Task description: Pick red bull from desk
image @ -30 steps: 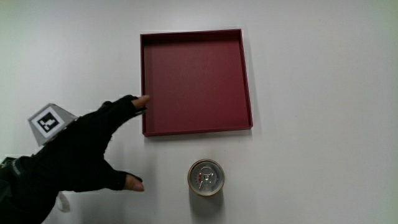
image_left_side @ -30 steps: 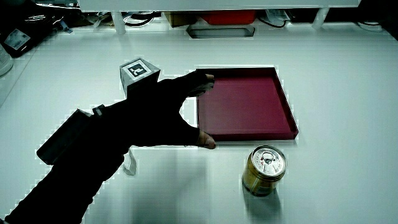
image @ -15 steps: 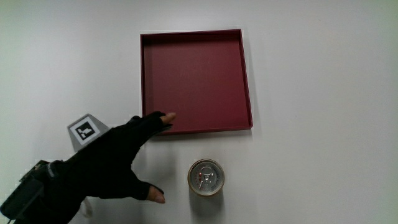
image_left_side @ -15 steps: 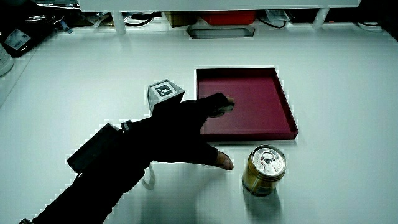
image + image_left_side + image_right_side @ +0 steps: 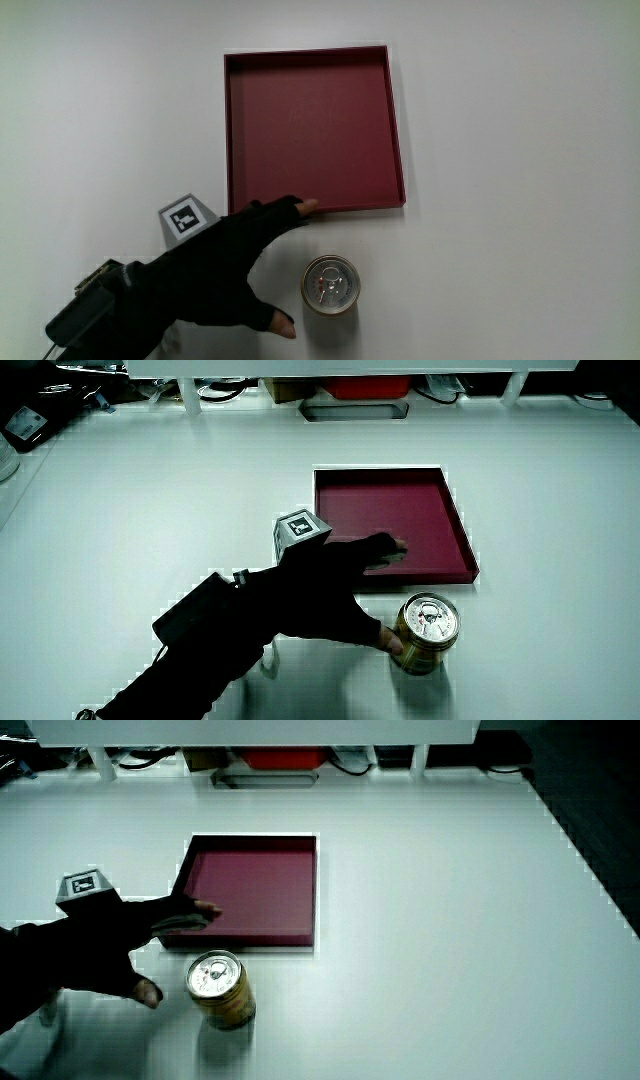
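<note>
The Red Bull can (image 5: 331, 285) stands upright on the white table, nearer to the person than the red tray (image 5: 390, 130); it also shows in both side views (image 5: 426, 632) (image 5: 219, 988). The gloved hand (image 5: 235, 270) is beside the can, fingers spread, holding nothing. Its forefinger reaches the tray's near edge and its thumb (image 5: 281, 324) points toward the can, a small gap apart. In both side views the hand (image 5: 335, 595) (image 5: 120, 950) hovers next to the can. A patterned cube (image 5: 189, 219) sits on its back.
The red tray (image 5: 462, 540) (image 5: 312, 890) holds nothing. A low partition with cables and a red object (image 5: 360, 385) runs along the table's edge farthest from the person. White tabletop (image 5: 520, 200) surrounds the can and tray.
The hand has moved from beside the tray toward the can, coming nearer to the person, with its fingers still spread. The can and tray have not moved.
</note>
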